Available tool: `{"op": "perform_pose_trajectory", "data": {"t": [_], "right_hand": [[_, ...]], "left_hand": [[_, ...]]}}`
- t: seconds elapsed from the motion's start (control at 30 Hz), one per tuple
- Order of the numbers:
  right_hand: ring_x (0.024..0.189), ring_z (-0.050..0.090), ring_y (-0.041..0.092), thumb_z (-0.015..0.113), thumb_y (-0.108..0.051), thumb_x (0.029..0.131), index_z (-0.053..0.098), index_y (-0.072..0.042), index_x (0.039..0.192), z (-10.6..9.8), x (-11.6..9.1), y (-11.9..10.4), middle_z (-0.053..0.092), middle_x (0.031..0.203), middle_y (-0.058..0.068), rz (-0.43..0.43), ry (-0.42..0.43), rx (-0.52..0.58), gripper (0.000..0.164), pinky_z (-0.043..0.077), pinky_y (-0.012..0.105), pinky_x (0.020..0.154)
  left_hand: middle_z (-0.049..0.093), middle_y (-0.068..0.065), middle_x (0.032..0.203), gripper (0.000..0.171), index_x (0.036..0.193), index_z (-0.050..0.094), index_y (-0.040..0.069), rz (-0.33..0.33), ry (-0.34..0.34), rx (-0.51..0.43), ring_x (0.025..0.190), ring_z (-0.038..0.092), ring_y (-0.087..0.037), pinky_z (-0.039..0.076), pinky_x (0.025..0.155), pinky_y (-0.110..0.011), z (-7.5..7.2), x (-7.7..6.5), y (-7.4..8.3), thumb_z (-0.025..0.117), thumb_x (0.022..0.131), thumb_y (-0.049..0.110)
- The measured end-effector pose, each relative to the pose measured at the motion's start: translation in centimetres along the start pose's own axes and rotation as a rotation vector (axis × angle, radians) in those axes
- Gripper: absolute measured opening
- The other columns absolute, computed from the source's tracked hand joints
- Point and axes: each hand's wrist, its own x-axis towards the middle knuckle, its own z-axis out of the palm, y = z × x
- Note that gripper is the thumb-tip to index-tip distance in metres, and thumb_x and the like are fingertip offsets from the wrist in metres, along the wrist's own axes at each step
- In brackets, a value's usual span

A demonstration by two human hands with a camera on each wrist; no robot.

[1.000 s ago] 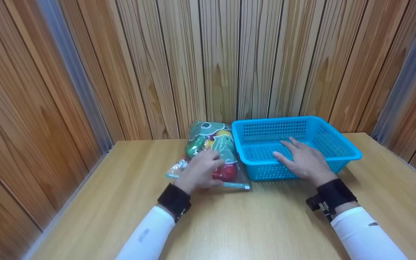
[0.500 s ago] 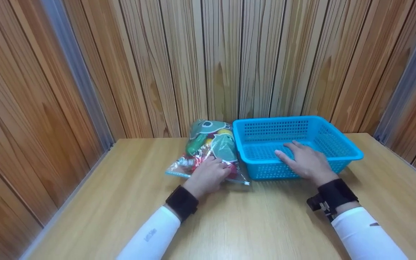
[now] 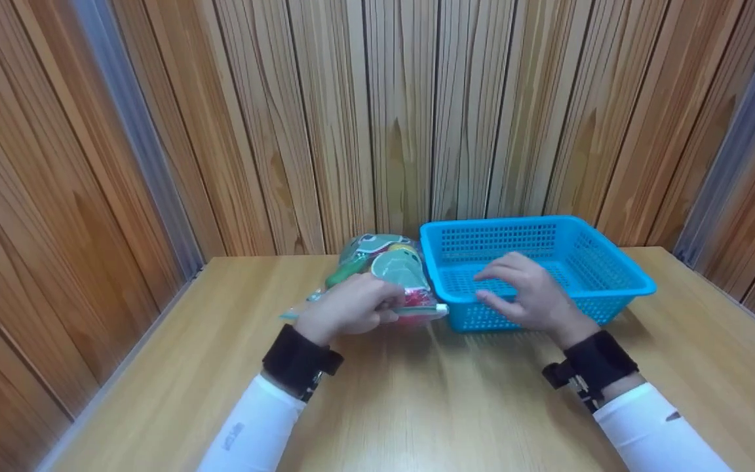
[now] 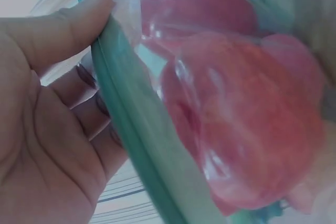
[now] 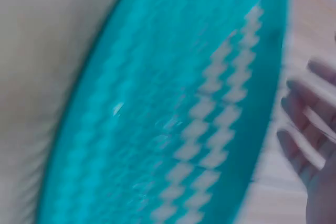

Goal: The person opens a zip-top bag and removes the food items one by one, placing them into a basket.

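A clear zip bag (image 3: pixel 400 265) with pale green printed shapes, packed with red, green and yellow items, lies on the table left of the basket. My left hand (image 3: pixel 354 303) pinches its zip edge between thumb and fingers; in the left wrist view the teal zip strip (image 4: pixel 131 129) passes under the thumb, and round red items (image 4: pixel 241 119) show through the plastic. My right hand (image 3: pixel 528 295), fingers spread and bent a little, is in front of the blue plastic basket (image 3: pixel 538 223) and holds nothing. In the right wrist view its fingers are apart from the basket side.
The wooden table (image 3: pixel 482 406) extends toward me in front of the bag and basket. Wood-panelled walls (image 3: pixel 397 118) stand close behind and at both sides. The basket has perforated sides and stands beside the bag.
My left hand has taken the bag's zip edge and lifted it off the table toward me. My right hand has drawn left, away from over the basket's front rim.
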Motion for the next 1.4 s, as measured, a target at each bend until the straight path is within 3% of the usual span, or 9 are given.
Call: {"op": "perform_pose_trajectory", "data": {"t": [0.13,0.33,0.43,0.63,0.77,0.93,1.07,1.2,1.4], "right_hand": [[0.095,0.065,0.014,0.083,-0.017,0.081,0.075,-0.012,0.104,0.3,1.3,-3.3,0.071,0.101,-0.001,-0.157,-0.015,0.128,0.024,0.058,0.034,0.079],[0.083,0.067,0.013,0.084,-0.008,0.077,0.074,-0.008,0.098,1.5,1.6,-5.3,0.073,0.093,0.002,-0.159,0.042,0.126,0.023,0.06,0.031,0.076],[0.078,0.067,0.012,0.085,-0.006,0.075,0.073,-0.007,0.094,2.0,1.4,-5.5,0.073,0.087,0.001,-0.143,0.078,0.101,0.022,0.059,0.029,0.073],[0.071,0.066,0.013,0.085,0.0,0.073,0.071,-0.006,0.087,2.6,1.5,-5.9,0.071,0.08,0.002,-0.235,0.15,0.073,0.021,0.058,0.027,0.068],[0.07,0.065,0.013,0.079,-0.005,0.083,0.071,-0.006,0.087,2.9,1.5,-6.1,0.07,0.08,0.001,-0.271,0.174,0.089,0.009,0.057,0.027,0.067],[0.074,0.066,0.011,0.065,-0.019,0.097,0.072,-0.008,0.09,3.1,1.3,-5.9,0.071,0.083,-0.001,-0.27,0.15,0.125,0.015,0.057,0.025,0.071],[0.074,0.066,0.011,0.075,-0.01,0.088,0.073,-0.009,0.091,2.9,1.3,-5.6,0.072,0.083,-0.001,-0.248,0.165,0.143,0.004,0.057,0.025,0.071],[0.076,0.067,0.014,0.08,0.0,0.079,0.073,-0.008,0.093,2.6,1.2,-5.3,0.072,0.085,0.001,-0.219,0.172,0.164,0.017,0.057,0.023,0.075],[0.075,0.065,0.013,0.077,0.0,0.082,0.072,-0.007,0.095,2.4,1.0,-4.8,0.071,0.086,0.002,-0.135,0.188,0.176,0.016,0.052,0.012,0.078]], "left_hand": [[0.07,0.001,0.096,0.02,0.113,0.072,0.015,0.013,0.023,-0.028,0.084,0.06,-0.016,0.053,0.078,-0.027,-1.2,-0.5,0.8,0.071,0.094,0.021],[0.069,0.004,0.093,0.016,0.107,0.072,0.016,0.008,0.06,-0.021,0.082,0.059,-0.014,0.053,0.074,-0.025,-1.3,-0.8,1.7,0.073,0.092,0.022],[0.067,0.004,0.09,0.018,0.106,0.07,0.017,0.05,0.136,0.065,0.078,0.058,-0.012,0.052,0.073,-0.022,-0.4,-0.3,2.7,0.072,0.093,0.028],[0.06,0.002,0.076,0.026,0.1,0.066,0.012,0.238,0.365,0.307,0.067,0.057,-0.011,0.045,0.062,-0.015,1.5,0.8,4.9,0.062,0.098,0.038],[0.058,0.002,0.072,0.022,0.093,0.066,0.012,0.272,0.439,0.348,0.064,0.055,-0.012,0.041,0.059,-0.017,1.9,0.9,5.0,0.063,0.098,0.033],[0.059,0.001,0.07,0.021,0.091,0.067,0.011,0.288,0.414,0.299,0.062,0.054,-0.013,0.041,0.059,-0.016,1.7,0.7,4.5,0.065,0.097,0.031],[0.063,0.0,0.073,0.02,0.094,0.07,0.011,0.258,0.368,0.31,0.063,0.055,-0.013,0.049,0.063,-0.017,1.0,0.3,4.0,0.067,0.096,0.03],[0.068,-0.002,0.079,0.019,0.101,0.072,0.011,0.199,0.304,0.313,0.065,0.057,-0.014,0.053,0.066,-0.021,0.0,-0.3,3.6,0.068,0.095,0.028],[0.073,-0.001,0.085,0.023,0.103,0.075,0.014,0.146,0.267,0.285,0.072,0.061,-0.015,0.053,0.076,-0.027,-1.2,-1.0,2.7,0.075,0.09,0.032]]}}
